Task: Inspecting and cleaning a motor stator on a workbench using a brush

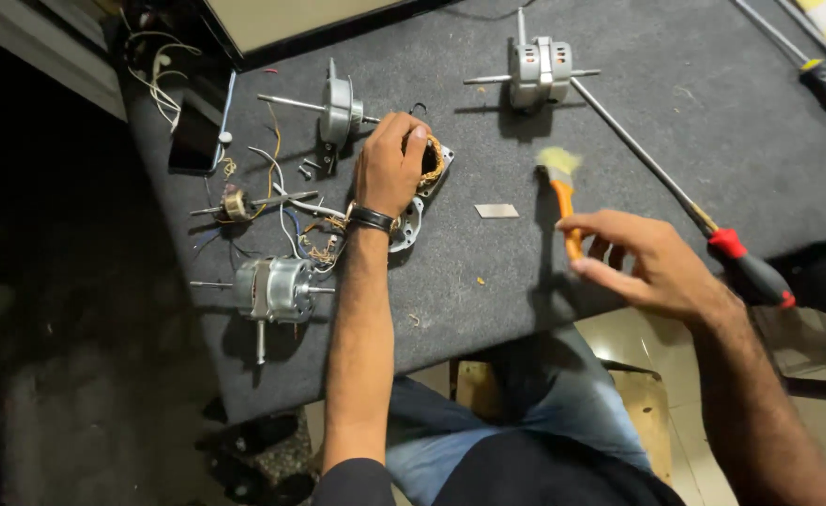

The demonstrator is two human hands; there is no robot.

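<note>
Head view: left hand (390, 164) clamps the motor stator (424, 178) at its two o'clock; right hand (652, 267) pinches the orange brush (564, 192), bristles at eleven

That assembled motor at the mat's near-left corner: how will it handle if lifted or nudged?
The assembled motor looks all metal, so probably heavy for its size. Its round body could roll on the grey mat, though the felt-like surface may damp that. The thin shafts sticking out offer a stiff grip.

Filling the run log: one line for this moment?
left hand: holds stator | right hand: holds brush | surface: grey mat
</note>
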